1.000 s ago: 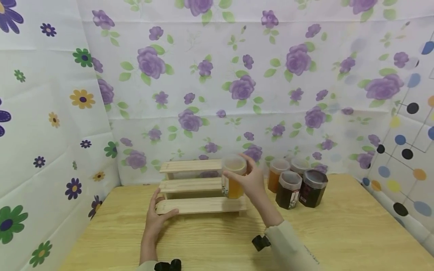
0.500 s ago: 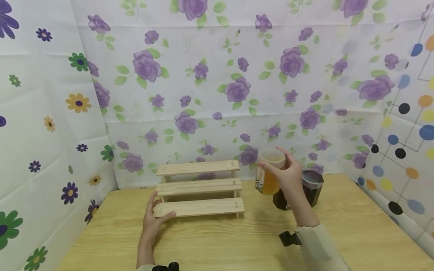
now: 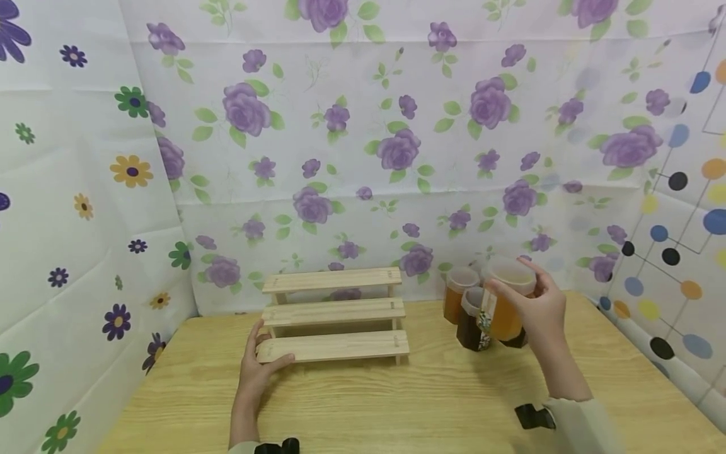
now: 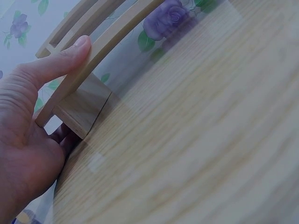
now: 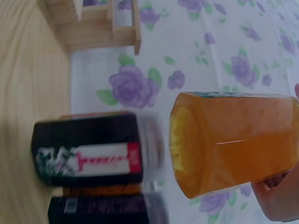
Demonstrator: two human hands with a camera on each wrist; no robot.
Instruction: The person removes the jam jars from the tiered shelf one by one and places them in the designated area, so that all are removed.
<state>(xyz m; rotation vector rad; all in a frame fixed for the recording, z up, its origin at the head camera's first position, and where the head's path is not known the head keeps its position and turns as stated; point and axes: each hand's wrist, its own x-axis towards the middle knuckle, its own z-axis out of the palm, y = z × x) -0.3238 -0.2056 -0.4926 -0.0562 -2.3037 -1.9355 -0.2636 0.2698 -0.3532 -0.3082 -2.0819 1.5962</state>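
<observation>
At the left end of a three-tier wooden step rack (image 3: 340, 347), my left hand (image 3: 253, 372) grips the lowest slat. Its thumb lies on top, and other fingers curl behind the end support (image 4: 84, 109) in the left wrist view. My right hand (image 3: 541, 315) holds a jar of orange contents (image 3: 506, 314) by its sides near the frosted lid. This jar is raised off the table, tilted, in front of other jars. Among them, a dark jar with a label (image 5: 88, 154) and a second dark jar (image 5: 98, 210) show in the right wrist view.
An orange jar (image 3: 453, 306) stands at the back, left of the held one; another jar behind is mostly hidden. The wood-grain table (image 3: 363, 403) meets a flowered cloth (image 3: 351, 157) at its back edge. Patterned cloth also hangs at both sides.
My right hand has carried the orange jar from in front of the rack rightwards to the group of jars. My left hand keeps its grip on the rack. The head view has shifted slightly.
</observation>
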